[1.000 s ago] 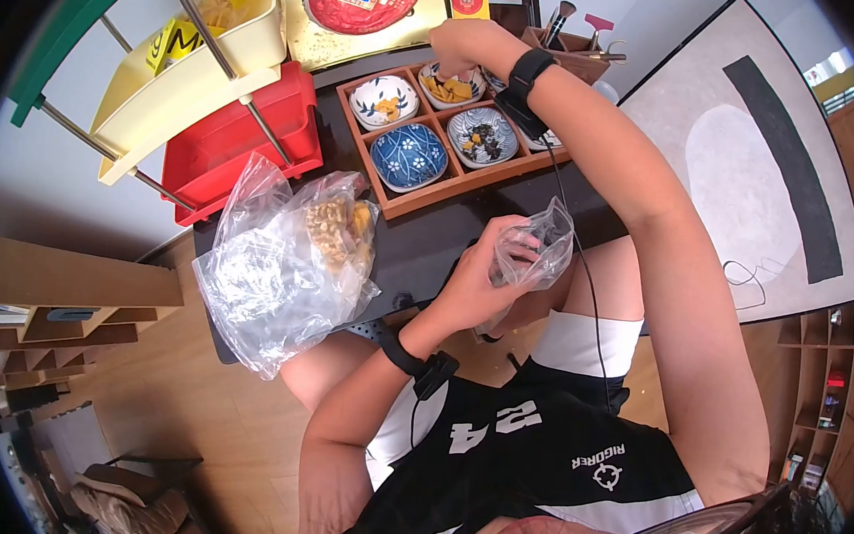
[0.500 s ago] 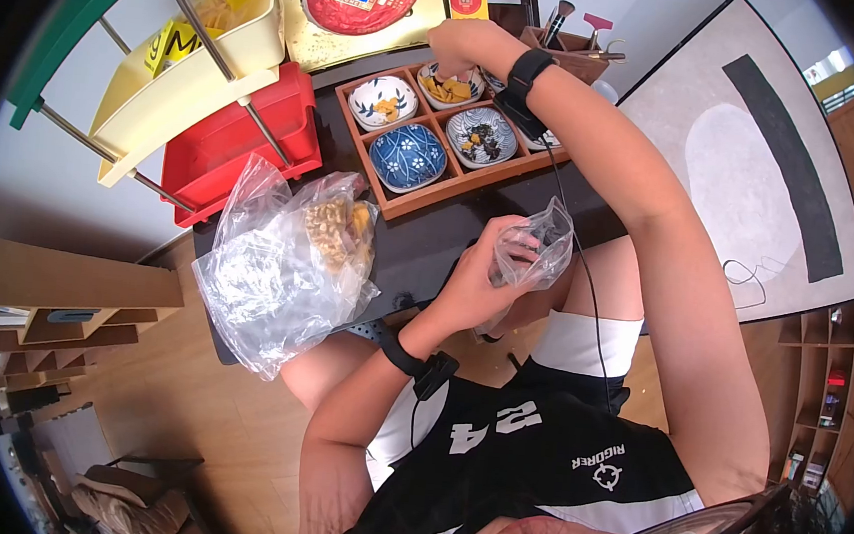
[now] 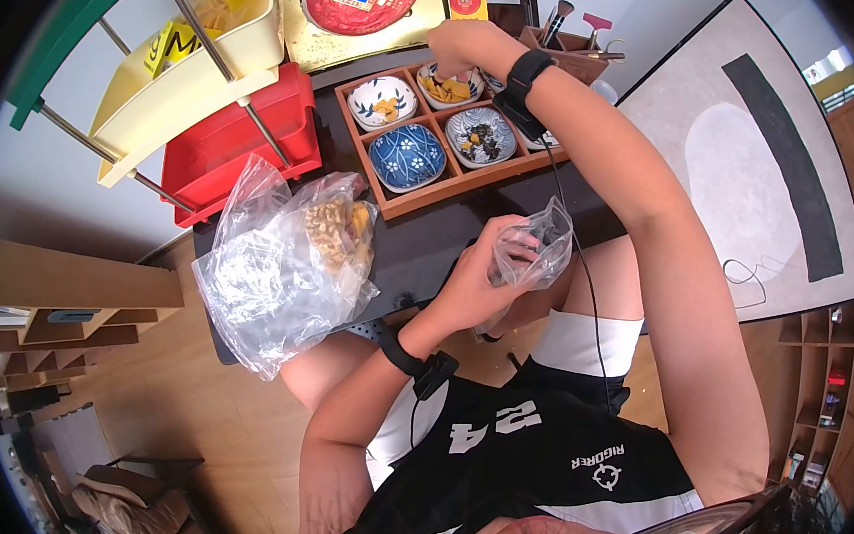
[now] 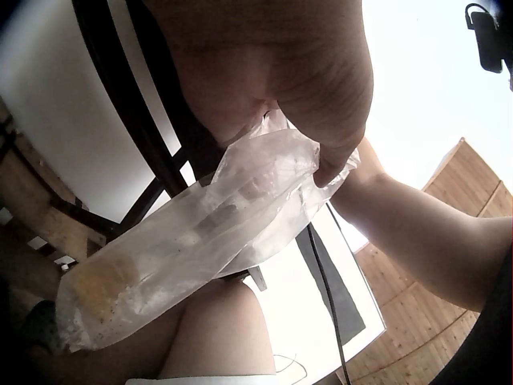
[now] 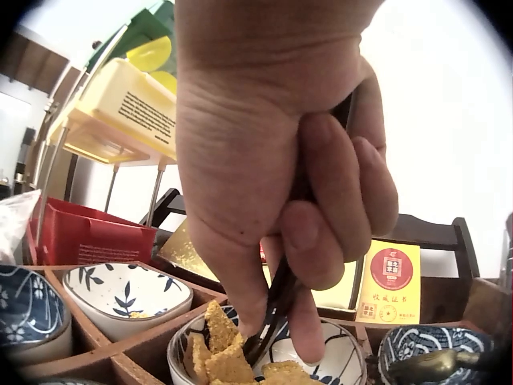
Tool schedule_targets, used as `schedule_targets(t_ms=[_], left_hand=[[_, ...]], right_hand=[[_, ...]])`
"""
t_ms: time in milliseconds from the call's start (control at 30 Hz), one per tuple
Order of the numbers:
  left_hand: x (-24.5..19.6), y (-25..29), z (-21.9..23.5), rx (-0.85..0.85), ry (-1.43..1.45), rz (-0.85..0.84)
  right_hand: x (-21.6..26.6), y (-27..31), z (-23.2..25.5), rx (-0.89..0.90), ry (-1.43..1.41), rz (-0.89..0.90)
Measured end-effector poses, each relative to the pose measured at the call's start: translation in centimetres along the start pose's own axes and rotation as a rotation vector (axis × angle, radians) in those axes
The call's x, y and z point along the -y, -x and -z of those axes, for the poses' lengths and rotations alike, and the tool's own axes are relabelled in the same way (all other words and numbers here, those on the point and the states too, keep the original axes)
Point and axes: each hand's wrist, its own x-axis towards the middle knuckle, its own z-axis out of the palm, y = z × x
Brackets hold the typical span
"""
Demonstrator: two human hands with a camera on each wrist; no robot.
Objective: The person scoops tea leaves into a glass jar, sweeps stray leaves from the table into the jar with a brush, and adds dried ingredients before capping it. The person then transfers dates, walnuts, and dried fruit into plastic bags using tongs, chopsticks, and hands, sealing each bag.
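Note:
My left hand (image 3: 492, 272) grips a clear plastic bag (image 4: 192, 224) by its upper part. Yellow-brown bits lie in the bag's lower end in the left wrist view. Over the back middle compartment of a wooden divided tray (image 3: 397, 204), my right hand (image 5: 296, 192) pinches a dark slim utensil (image 5: 276, 309); the frames cannot tell its exact kind. Its lower end reaches into a patterned bowl (image 5: 183, 353) holding golden crisp pieces (image 5: 228, 361). My fingertips point down inside that bowl's rim, close to the pieces.
Left of the tray lies a larger clear bag (image 3: 276, 275) of snacks. A red bin (image 3: 246, 142) and cream basket (image 3: 160, 95) stand behind it. Neighbouring compartments hold a white bowl (image 5: 124, 301), a blue bowl (image 3: 408, 157) and a grey bowl (image 3: 482, 137). A cable (image 3: 591, 280) hangs from my right wrist.

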Motion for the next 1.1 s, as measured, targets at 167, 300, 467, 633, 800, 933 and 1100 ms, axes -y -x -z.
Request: schedule_targets(t_ms=[167, 300, 467, 633, 800, 933, 1100], left_hand=[[0.07, 0.02, -0.02, 0.000, 0.006, -0.005], [-0.04, 0.02, 0.02, 0.004, -0.004, -0.008], [-0.01, 0.02, 0.02, 0.002, -0.003, -0.010], [0.06, 0.02, 0.01, -0.001, -0.007, -0.003], [0.02, 0.06, 0.00, -0.002, -0.009, -0.001], [-0.06, 0.03, 0.01, -0.001, -0.011, 0.000], [-0.14, 0.01, 0.02, 0.001, -0.014, 0.005]], right_hand=[[-0.08, -0.11, -0.01, 0.017, 0.005, -0.002], [-0.10, 0.03, 0.05, 0.013, -0.002, -0.003], [-0.05, 0.23, 0.23, 0.029, 0.006, -0.002], [-0.11, -0.06, 0.12, 0.036, 0.003, -0.007], [-0.11, 0.24, 0.04, 0.019, -0.005, -0.004], [-0.18, 0.37, -0.08, -0.007, -0.022, 0.002], [-0.24, 0.19, -0.16, 0.000, -0.018, -0.002]])
